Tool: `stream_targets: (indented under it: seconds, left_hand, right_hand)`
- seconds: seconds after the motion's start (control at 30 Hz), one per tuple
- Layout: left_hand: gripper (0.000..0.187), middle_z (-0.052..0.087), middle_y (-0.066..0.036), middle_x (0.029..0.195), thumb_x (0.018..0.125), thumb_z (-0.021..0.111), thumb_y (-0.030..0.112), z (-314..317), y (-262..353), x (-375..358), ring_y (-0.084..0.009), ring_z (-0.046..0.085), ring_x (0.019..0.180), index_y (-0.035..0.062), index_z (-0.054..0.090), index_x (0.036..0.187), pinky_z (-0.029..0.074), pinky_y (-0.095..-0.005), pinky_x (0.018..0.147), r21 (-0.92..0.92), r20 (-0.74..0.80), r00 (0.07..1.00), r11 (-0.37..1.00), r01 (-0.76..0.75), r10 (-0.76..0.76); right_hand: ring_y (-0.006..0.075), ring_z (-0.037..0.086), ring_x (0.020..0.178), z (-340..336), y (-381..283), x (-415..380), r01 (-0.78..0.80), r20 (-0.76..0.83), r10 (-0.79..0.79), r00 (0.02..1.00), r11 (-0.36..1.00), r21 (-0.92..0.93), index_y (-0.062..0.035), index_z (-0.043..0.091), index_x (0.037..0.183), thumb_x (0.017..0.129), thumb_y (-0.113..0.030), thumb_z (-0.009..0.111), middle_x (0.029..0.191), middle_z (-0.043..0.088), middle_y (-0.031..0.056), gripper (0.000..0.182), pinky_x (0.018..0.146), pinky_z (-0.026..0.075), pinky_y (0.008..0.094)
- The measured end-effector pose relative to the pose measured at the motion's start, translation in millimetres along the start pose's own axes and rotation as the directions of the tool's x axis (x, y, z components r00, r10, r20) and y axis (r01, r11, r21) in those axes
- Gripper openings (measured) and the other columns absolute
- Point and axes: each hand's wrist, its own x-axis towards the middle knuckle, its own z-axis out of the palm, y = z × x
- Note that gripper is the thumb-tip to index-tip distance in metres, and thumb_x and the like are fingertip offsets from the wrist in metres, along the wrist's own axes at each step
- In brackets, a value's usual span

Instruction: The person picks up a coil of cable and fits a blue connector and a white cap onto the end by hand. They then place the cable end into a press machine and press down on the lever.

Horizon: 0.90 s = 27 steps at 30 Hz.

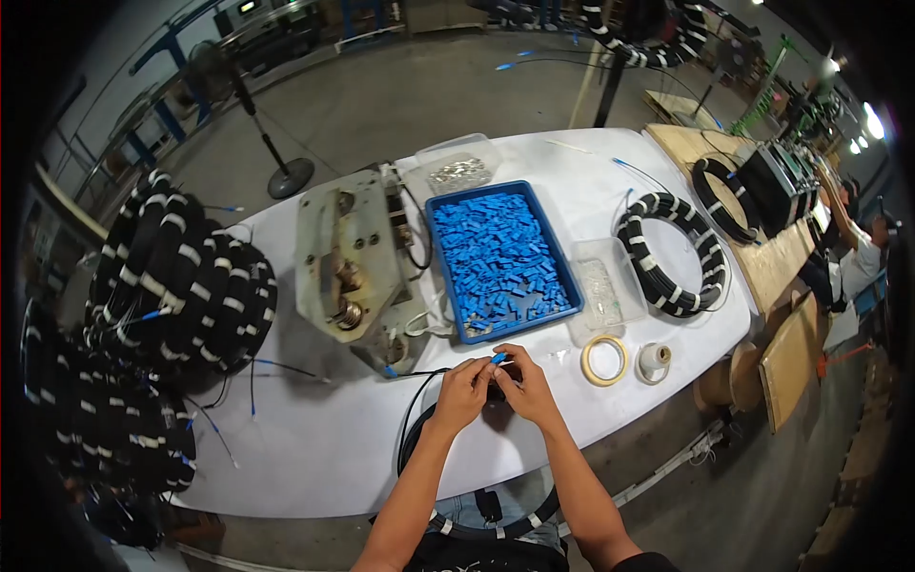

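My left hand [462, 391] is closed in a pinch on a thin black cable [419, 375] that runs in from the left. Close against it, my right hand [526, 389] pinches a small blue connector housing [498, 358] between thumb and fingers. The fingertips of both hands meet at this piece, so whether the cable end sits inside it is hidden. Below my hands, a black cable coil [534, 520] with white tape bands rests around my lap. Just beyond my fingers stands a blue tray [464, 340] full of loose blue housings.
A bench machine [348, 257] stands left of the tray. Clear boxes [599, 291] of small parts, a masking tape roll [603, 361], a white spool [654, 362] and a taped cable coil [634, 250] lie rightward. Stacked coils [181, 276] fill the left. A person [858, 253] sits far right.
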Motion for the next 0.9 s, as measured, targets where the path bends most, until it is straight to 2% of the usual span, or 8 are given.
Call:
stream_targets:
  seconds: [0.2, 0.27, 0.4, 0.43, 0.57, 0.7, 0.8, 0.9]
  left_hand:
    - [0.023, 0.065, -0.017, 0.087, 0.097, 0.053, 0.013, -35, -13, -24, -0.0332, 0.060, 0.075, -0.0018, 0.065, 0.110, 0.048, -0.0375, 0.070, 0.108, -0.020, 0.999, 0.993, 0.047, -0.045]
    - [0.025, 0.064, -0.017, 0.094, 0.095, 0.051, 0.008, -40, -24, -28, -0.0350, 0.059, 0.087, -0.0013, 0.063, 0.115, 0.047, -0.0408, 0.080, 0.230, -0.003, 0.990, 0.963, -0.140, 0.144]
    - [0.028, 0.059, -0.022, 0.108, 0.089, 0.050, -0.001, -54, -31, -32, -0.0379, 0.054, 0.103, -0.0070, 0.058, 0.115, 0.042, -0.0435, 0.093, 0.255, 0.063, 0.984, 0.951, -0.176, 0.165]
    - [0.031, 0.056, -0.025, 0.112, 0.088, 0.049, -0.002, -59, -32, -34, -0.0401, 0.052, 0.108, -0.0091, 0.054, 0.118, 0.039, -0.0456, 0.100, 0.258, 0.140, 0.985, 0.957, -0.129, 0.095]
    - [0.043, 0.051, -0.029, 0.127, 0.090, 0.048, 0.000, -64, -31, -43, -0.0458, 0.044, 0.123, -0.0093, 0.042, 0.131, 0.027, -0.0503, 0.113, 0.210, 0.174, 0.983, 0.973, -0.098, 0.061]
    - [0.051, 0.043, -0.031, 0.138, 0.090, 0.054, 0.009, -62, -29, -54, -0.0477, 0.040, 0.128, -0.0083, 0.039, 0.137, 0.025, -0.0504, 0.114, 0.313, 0.138, 0.990, 0.948, -0.066, 0.024]
    - [0.068, 0.036, -0.030, 0.146, 0.086, 0.065, 0.019, -69, -19, -74, -0.0470, 0.034, 0.134, -0.0066, 0.035, 0.142, 0.021, -0.0525, 0.115, 0.419, 0.002, 1.000, 0.908, 0.006, -0.007]
    - [0.095, 0.029, -0.026, 0.150, 0.076, 0.078, 0.028, -84, -10, -106, -0.0441, 0.023, 0.140, -0.0021, 0.024, 0.149, 0.018, -0.0551, 0.114, 0.562, -0.316, 0.930, 0.753, 0.343, -0.187]
  right_hand:
    - [0.0184, 0.068, 0.082, 38, -2, 8, -0.073, 0.103, 0.076, 0.992, 0.997, -0.025, -0.0003, 0.055, 0.117, 0.088, -0.004, 0.059, 0.094, 0.065, 0.0138, 0.029, 0.075, 0.053, 0.0289]
    - [0.0156, 0.064, 0.084, 48, -1, 13, 0.022, 0.121, 0.004, 0.993, 0.977, -0.213, -0.0026, 0.057, 0.117, 0.084, 0.000, 0.059, 0.096, 0.066, 0.0115, 0.033, 0.073, 0.052, 0.0272]
    - [0.0249, 0.067, 0.090, 63, 5, 15, 0.123, 0.167, -0.072, 0.983, 0.941, -0.314, -0.0019, 0.057, 0.117, 0.081, -0.002, 0.059, 0.104, 0.066, 0.0163, 0.036, 0.075, 0.055, 0.0318]
    - [0.0268, 0.067, 0.090, 64, 10, 15, 0.249, 0.183, -0.187, 0.965, 0.873, -0.420, -0.0010, 0.059, 0.118, 0.081, 0.001, 0.057, 0.108, 0.066, 0.0166, 0.037, 0.077, 0.056, 0.0324]
    - [0.0259, 0.067, 0.090, 66, 8, 15, 0.208, 0.219, -0.135, 0.966, 0.910, -0.360, -0.0015, 0.062, 0.119, 0.082, 0.002, 0.057, 0.109, 0.066, 0.0164, 0.038, 0.076, 0.056, 0.0307]
    - [0.0163, 0.065, 0.077, 63, 5, 14, 0.245, 0.216, -0.182, 0.959, 0.917, -0.314, -0.0021, 0.065, 0.121, 0.084, -0.001, 0.060, 0.111, 0.068, 0.0166, 0.037, 0.066, 0.052, 0.0264]
    - [0.0129, 0.061, 0.068, 59, 7, 14, 0.130, 0.179, -0.064, 0.982, 0.913, -0.387, -0.0011, 0.068, 0.115, 0.086, -0.005, 0.060, 0.100, 0.072, 0.0146, 0.031, 0.063, 0.050, 0.0258]
    - [0.0127, 0.064, 0.068, 60, 14, 18, 0.053, 0.154, 0.003, 0.988, 0.932, -0.360, 0.0009, 0.070, 0.108, 0.088, -0.007, 0.061, 0.086, 0.073, 0.0116, 0.023, 0.063, 0.051, 0.0265]
